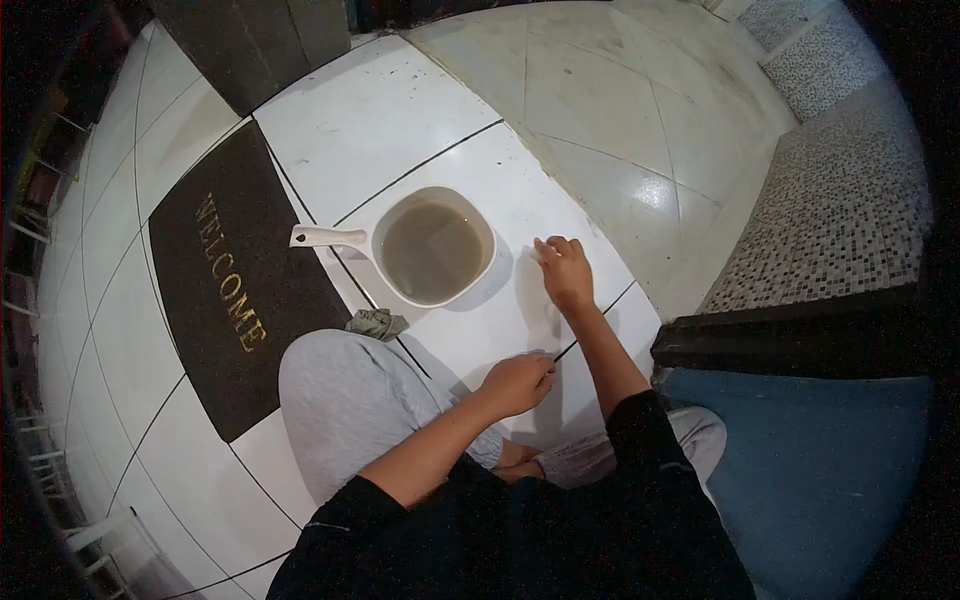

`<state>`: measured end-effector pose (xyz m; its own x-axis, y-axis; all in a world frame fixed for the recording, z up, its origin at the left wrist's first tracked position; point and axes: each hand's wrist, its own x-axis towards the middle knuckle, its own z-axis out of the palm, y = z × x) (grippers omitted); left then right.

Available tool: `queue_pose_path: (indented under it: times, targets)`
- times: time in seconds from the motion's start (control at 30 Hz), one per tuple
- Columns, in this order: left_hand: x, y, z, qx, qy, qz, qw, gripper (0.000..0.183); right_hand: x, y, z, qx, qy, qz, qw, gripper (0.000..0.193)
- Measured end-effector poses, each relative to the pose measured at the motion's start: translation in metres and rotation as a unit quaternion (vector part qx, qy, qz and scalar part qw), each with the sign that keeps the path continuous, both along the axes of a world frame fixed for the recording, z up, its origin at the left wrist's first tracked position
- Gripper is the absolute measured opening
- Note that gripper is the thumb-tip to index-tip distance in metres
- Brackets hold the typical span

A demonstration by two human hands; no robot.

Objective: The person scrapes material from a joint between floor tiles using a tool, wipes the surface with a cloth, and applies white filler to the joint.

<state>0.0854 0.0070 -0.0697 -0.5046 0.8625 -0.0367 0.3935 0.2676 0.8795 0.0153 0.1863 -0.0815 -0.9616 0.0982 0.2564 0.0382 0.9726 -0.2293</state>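
Observation:
A white water dipper (486, 215) with a handle stands on the white tiles, filled with cloudy grey water. Its handle points left over the edge of a dark doormat. To the right of the dipper, apart from it, my right hand (566, 272) hovers over the tiles with fingers loosely bent and apart, nothing seen in them. Lower down, before my crossed legs, my left hand (518, 384) is closed with its fingers curled under; whatever it may hold is hidden. A crumpled grey-green cloth (376, 324) lies beside my left knee.
The dark doormat (205, 290) with gold lettering lies to the left. Beyond the white tiles, a duller tiled floor (610, 110) begins at the upper right. A mosaic-tiled wall (830, 210) and a blue surface (810, 480) flank the right. A dark panel (265, 50) stands at the far left.

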Motion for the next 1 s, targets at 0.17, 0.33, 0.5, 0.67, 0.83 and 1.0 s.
queue_pose_path:
  times: [0.17,0.33,0.5,0.67,0.83,1.0]
  targets:
    - [-0.003,-0.004,0.007,-0.026,-0.014,0.006,1.0,0.019,0.005,0.012,-0.002,0.007,-0.007,0.044,0.999,0.025]
    - [-0.001,-0.002,0.007,-0.025,-0.012,-0.007,1.0,0.019,0.018,0.021,0.0,0.025,0.02,0.026,0.999,0.025]
    - [-0.001,-0.005,0.003,-0.008,-0.007,0.002,1.0,0.021,0.002,-0.003,-0.004,0.017,0.015,0.047,0.999,0.032]
    - [-0.001,-0.003,0.009,-0.017,-0.011,0.003,1.0,0.021,0.018,0.027,-0.001,0.046,0.015,0.069,0.996,0.032]
    - [-0.001,-0.002,0.006,-0.015,-0.018,0.001,1.0,0.019,0.01,0.008,-0.004,0.029,0.022,0.033,0.999,0.029]
    - [0.0,-0.002,0.0,0.0,0.005,0.015,1.0,0.017,0.006,0.012,-0.001,0.027,0.016,0.077,0.997,0.03]
